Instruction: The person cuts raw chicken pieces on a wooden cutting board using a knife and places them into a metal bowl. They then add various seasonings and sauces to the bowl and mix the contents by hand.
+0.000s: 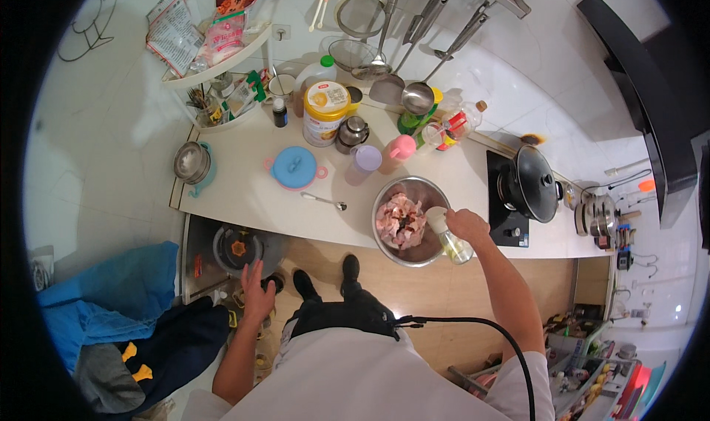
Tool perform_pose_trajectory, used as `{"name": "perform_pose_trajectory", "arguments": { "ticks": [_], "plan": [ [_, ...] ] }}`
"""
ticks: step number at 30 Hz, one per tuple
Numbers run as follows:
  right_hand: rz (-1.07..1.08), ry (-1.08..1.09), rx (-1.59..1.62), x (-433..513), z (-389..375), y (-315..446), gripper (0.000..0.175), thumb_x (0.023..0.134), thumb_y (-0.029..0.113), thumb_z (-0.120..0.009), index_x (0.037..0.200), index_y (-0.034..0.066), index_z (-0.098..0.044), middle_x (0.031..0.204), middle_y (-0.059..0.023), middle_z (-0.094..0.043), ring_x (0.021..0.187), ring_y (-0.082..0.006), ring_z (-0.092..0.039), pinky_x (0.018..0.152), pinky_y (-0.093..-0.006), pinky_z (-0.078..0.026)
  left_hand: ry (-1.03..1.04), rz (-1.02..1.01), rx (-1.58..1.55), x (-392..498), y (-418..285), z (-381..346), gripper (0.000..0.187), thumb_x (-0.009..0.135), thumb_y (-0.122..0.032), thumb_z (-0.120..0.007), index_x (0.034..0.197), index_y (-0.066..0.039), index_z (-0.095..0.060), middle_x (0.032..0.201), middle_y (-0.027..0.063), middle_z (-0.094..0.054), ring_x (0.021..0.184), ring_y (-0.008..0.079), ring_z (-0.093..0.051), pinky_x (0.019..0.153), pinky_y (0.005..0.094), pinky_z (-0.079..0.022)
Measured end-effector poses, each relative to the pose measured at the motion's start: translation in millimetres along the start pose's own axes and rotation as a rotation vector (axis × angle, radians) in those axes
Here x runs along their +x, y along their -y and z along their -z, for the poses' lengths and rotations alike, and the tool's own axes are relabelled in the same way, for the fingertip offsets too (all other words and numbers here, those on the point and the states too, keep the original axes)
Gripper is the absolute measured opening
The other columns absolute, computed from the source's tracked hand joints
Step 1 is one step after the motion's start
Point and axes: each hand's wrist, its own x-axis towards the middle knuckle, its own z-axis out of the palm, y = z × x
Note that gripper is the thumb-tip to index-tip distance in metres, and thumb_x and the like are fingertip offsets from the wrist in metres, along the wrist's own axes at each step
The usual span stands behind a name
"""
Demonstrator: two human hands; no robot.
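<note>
A large stainless-steel bowl (413,260) stands at the counter's front edge. Raw meat pieces (399,221) lie in it, with dark brown liquid or seasoning on top. My right hand (467,225) grips a clear glass seasoning jar (455,248) with a whitish top, tilted over the bowl's right side with the top towards the meat. What comes out of the jar, if anything, is too small to see. My left hand (258,293) hangs free below the counter on the left, fingers apart and holding nothing.
Behind the bowl stand a lilac cup (364,163), a pink-lidded bottle (400,149) and several sauce bottles. A metal spoon (324,200) and a blue-lidded bowl (295,167) lie to the left. A lidded black wok (532,183) sits on the cooktop (513,233) at right.
</note>
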Motion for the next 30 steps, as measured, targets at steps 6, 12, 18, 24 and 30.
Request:
{"name": "perform_pose_trajectory", "arguments": {
  "ticks": [6,12,18,24,30],
  "plan": [
    [-0.018,-0.006,-0.018,-15.3,-6.2,-8.6,0.063,0.099,0.048,-0.037,0.122,-0.0004,-0.071,0.128,-0.0274,-0.066,0.123,-0.0431,-0.062,0.104,-0.0543,-0.045,0.016,-0.023,-0.004,5.2,0.5,-1.0,0.064,0.092,-0.009,-0.062,0.151,0.001,-0.041,0.161,0.0163,-0.038,0.152,0.0411,-0.020,0.124,0.0471,-0.021],
    [-0.046,0.009,-0.011,-18.1,-6.8,-22.8,0.063,0.099,0.047,-0.037,0.119,-0.0011,-0.072,0.124,-0.0274,-0.068,0.120,-0.0435,-0.063,0.104,-0.0543,-0.045,0.051,-0.025,-0.013,9.5,-3.1,-1.4,0.064,0.092,-0.009,-0.062,0.152,0.001,-0.041,0.161,0.0170,-0.038,0.152,0.0412,-0.020,0.124,0.0476,-0.021],
    [-0.055,-0.016,0.007,-17.7,-12.6,-35.6,0.063,0.099,0.048,-0.037,0.116,-0.0005,-0.073,0.122,-0.0277,-0.068,0.118,-0.0443,-0.064,0.102,-0.0543,-0.046,0.068,-0.028,0.007,15.9,-6.3,-3.9,0.064,0.092,-0.010,-0.062,0.152,0.001,-0.040,0.161,0.0170,-0.037,0.152,0.0410,-0.019,0.124,0.0491,-0.021],
    [-0.023,-0.007,0.109,-17.7,-8.6,-58.8,0.065,0.098,0.053,-0.038,0.117,0.0006,-0.072,0.122,-0.0255,-0.068,0.118,-0.0443,-0.063,0.103,-0.0528,-0.046,0.077,-0.025,0.012,24.6,-14.2,-11.7,0.065,0.093,-0.011,-0.062,0.152,0.000,-0.041,0.161,0.0170,-0.037,0.152,0.0415,-0.020,0.123,0.0492,-0.022],
    [0.144,-0.115,0.689,13.9,20.1,-163.7,0.053,0.101,0.051,-0.048,0.087,0.0025,-0.063,0.077,-0.0076,-0.066,0.071,-0.0236,-0.062,0.064,-0.0378,-0.047,0.034,-0.035,0.025,25.0,-18.4,-16.3,0.065,0.092,-0.012,-0.063,0.152,0.000,-0.041,0.161,0.0186,-0.038,0.151,0.0436,-0.020,0.123,0.0502,-0.023]
  ]
}}
